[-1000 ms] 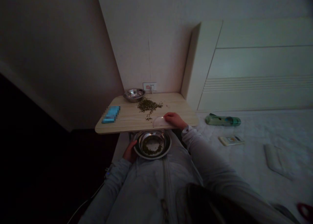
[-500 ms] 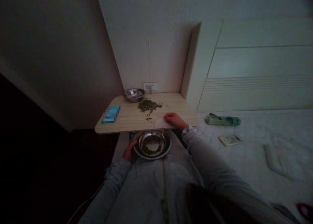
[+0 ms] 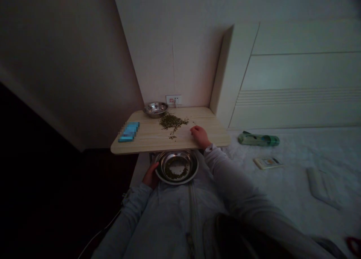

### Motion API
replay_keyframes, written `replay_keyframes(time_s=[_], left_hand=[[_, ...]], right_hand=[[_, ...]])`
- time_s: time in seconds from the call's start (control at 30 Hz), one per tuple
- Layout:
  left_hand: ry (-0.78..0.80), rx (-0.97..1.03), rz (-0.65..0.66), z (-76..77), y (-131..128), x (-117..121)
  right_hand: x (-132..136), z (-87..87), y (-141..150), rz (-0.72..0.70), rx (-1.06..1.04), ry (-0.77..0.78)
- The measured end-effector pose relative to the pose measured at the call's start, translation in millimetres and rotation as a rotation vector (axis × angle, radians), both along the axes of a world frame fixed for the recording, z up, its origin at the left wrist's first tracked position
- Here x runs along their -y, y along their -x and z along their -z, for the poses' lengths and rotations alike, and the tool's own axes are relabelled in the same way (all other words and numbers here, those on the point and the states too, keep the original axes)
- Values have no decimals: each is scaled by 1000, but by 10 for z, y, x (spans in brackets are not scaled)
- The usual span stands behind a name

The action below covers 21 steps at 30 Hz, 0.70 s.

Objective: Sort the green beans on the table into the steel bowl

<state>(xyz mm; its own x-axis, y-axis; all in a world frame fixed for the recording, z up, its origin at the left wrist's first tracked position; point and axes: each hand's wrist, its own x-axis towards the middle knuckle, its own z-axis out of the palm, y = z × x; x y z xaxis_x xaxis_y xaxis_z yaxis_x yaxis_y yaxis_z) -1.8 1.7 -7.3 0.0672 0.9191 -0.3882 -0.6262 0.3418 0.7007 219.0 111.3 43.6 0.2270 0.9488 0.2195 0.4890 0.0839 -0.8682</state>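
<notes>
My left hand (image 3: 151,175) is closed on the left rim of a steel bowl (image 3: 194,171) below the table's front edge. Small green beans or seeds (image 3: 176,175) lie in a ring inside that bowl. Over the wooden table, my right hand (image 3: 200,136) has its fingers curled around a pale, flat, rounded piece (image 3: 184,131), which blends into the tabletop; its exact kind is unclear. A loose heap of the same green grains (image 3: 170,121) is spread just left of and beyond this piece, with a few strays nearer the front edge.
A second steel bowl (image 3: 155,109) stands at the table's back left. A blue, blurred-out flat object (image 3: 129,131) lies on the left of the table (image 3: 146,144). On the bed to the right are a green bottle (image 3: 258,139), a phone (image 3: 267,162) and a pale pouch-like item (image 3: 323,187).
My right hand has slid the pale piece away from the front edge, farther up the tabletop toward the heap. My left hand stays on the bowl.
</notes>
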Motion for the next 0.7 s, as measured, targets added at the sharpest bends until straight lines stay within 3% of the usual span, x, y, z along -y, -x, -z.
replay_keyframes(time_s=[0.33,0.7], left_hand=[[-15,2,29,-22,-2,12],[7,-25,5,-8,4,8]], right_hand=[[63,40,4,-150,76,-74],[61,58,13,-198,60,-96]])
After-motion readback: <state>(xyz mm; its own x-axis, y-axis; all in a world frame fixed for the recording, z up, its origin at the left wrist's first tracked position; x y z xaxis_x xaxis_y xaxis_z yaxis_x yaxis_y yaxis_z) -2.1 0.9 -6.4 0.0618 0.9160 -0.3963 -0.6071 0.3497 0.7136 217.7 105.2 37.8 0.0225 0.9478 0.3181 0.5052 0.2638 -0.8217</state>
